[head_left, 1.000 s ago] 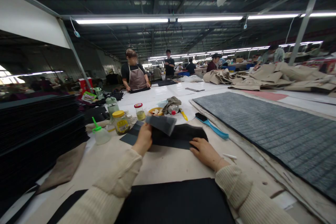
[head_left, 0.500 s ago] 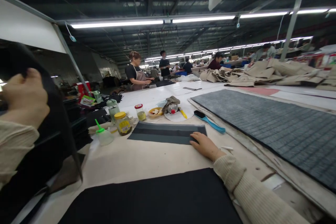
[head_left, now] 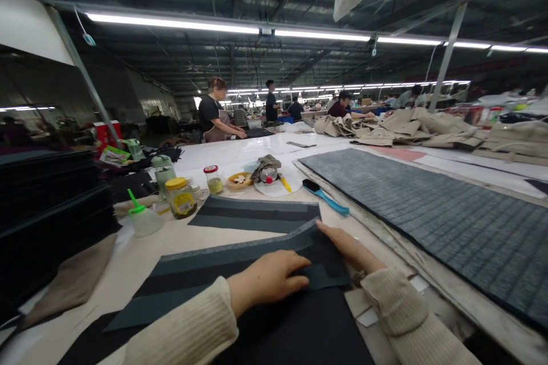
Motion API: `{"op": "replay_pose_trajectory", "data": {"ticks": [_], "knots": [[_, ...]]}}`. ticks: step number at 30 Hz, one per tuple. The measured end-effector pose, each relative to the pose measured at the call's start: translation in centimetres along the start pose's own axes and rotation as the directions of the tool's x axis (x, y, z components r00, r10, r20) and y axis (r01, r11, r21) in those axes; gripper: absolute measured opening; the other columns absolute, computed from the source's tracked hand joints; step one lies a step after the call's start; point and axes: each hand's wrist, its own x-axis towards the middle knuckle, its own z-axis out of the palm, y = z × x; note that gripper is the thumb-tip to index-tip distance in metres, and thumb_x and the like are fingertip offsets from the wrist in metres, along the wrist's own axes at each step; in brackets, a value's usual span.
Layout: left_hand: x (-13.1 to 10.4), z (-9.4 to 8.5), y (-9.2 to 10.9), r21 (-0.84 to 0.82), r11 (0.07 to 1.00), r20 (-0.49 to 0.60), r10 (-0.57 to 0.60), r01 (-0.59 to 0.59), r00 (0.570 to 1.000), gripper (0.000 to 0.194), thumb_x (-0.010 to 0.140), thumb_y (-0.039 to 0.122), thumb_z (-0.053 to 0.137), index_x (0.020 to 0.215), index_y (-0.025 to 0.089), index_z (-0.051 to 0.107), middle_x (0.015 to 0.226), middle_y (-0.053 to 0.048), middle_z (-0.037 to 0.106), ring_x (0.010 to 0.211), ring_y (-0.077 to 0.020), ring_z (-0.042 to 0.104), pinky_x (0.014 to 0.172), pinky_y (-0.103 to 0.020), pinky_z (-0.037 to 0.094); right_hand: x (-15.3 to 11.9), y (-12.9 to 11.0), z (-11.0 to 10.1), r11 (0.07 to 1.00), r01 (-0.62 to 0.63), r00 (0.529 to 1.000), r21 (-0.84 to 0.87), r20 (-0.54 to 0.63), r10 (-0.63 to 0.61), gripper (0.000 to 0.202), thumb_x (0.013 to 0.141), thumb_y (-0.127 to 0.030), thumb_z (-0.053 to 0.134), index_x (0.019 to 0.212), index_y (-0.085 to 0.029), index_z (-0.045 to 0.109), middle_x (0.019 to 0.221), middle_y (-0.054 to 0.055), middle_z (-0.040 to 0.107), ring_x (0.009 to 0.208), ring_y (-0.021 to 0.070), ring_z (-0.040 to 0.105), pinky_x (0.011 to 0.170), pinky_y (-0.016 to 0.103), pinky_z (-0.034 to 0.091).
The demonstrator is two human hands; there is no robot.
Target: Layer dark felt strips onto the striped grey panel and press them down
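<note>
A dark striped cloth piece [head_left: 205,268] lies over a black cloth [head_left: 295,331] at the front of the table. My left hand [head_left: 272,279] rests on the striped piece near its right end, its fingers apart. At that piece's raised far right corner, my right hand [head_left: 346,245] holds the edge with its fingertips. Just beyond lies a second striped cloth piece [head_left: 257,215], flat on the table.
Jars [head_left: 181,198], a squeeze bottle [head_left: 144,221] and a blue brush [head_left: 327,198] stand or lie behind the cloths. A grey quilted panel [head_left: 419,211] covers the right side. Black fabric stacks [head_left: 51,211] rise at left. A person [head_left: 214,111] works across the table.
My left hand has come from the far left to the middle, and a striped piece now lies over the black cloth. My right hand has moved off the farther piece to the nearer one's corner.
</note>
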Motion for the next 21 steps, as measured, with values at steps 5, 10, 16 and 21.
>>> {"op": "replay_pose_trajectory", "data": {"ticks": [5,10,16,21], "knots": [[4.2,-0.8,-5.3,-0.126,0.969,-0.257,-0.238,0.212,0.937,0.049,0.077,0.024,0.055,0.124,0.016,0.047,0.124,-0.01,0.052,0.112,-0.0221,0.05,0.096,-0.033,0.038,0.4,0.3,-0.4,0.98,-0.12,0.981,0.159,0.168,0.093,0.025,0.064,-0.035,0.064,0.081,-0.016,0.061,0.072,0.001,0.069,0.067,0.0172,0.063,0.069,0.03,0.048],[8.9,0.1,-6.2,-0.234,0.945,-0.122,-0.26,0.227,0.958,0.06,0.071,0.021,0.06,0.128,0.012,0.042,0.109,-0.01,0.061,0.097,-0.02,0.059,0.084,-0.028,0.046,0.9,0.9,-0.6,0.999,-0.018,0.993,-0.041,0.115,0.022,0.025,0.069,-0.034,0.057,0.085,-0.016,0.061,0.076,0.002,0.067,0.073,0.0178,0.062,0.069,0.03,0.046],[10.6,2.0,-5.3,-0.163,0.961,-0.149,-0.248,0.224,0.957,0.052,0.065,0.008,0.054,0.116,0.016,0.054,0.11,-0.007,0.06,0.099,-0.0203,0.056,0.087,-0.028,0.044,1.0,1.3,-1.5,0.815,0.018,0.928,-0.579,-0.295,-0.23,0.022,0.073,-0.021,0.053,0.095,-0.018,0.057,0.076,0.001,0.06,0.071,0.015,0.056,0.067,0.025,0.041],[10.4,3.0,-4.9,-0.08,0.974,-0.296,-0.225,0.211,0.928,0.037,0.076,0.016,0.049,0.113,0.018,0.057,0.108,-0.007,0.059,0.102,-0.021,0.053,0.091,-0.032,0.041,0.7,1.3,-1.4,0.786,-0.037,0.962,-0.617,-0.235,-0.139,0.006,0.07,-0.016,0.055,0.076,-0.019,0.056,0.068,-0.001,0.059,0.065,0.0134,0.054,0.06,0.022,0.036]]}}
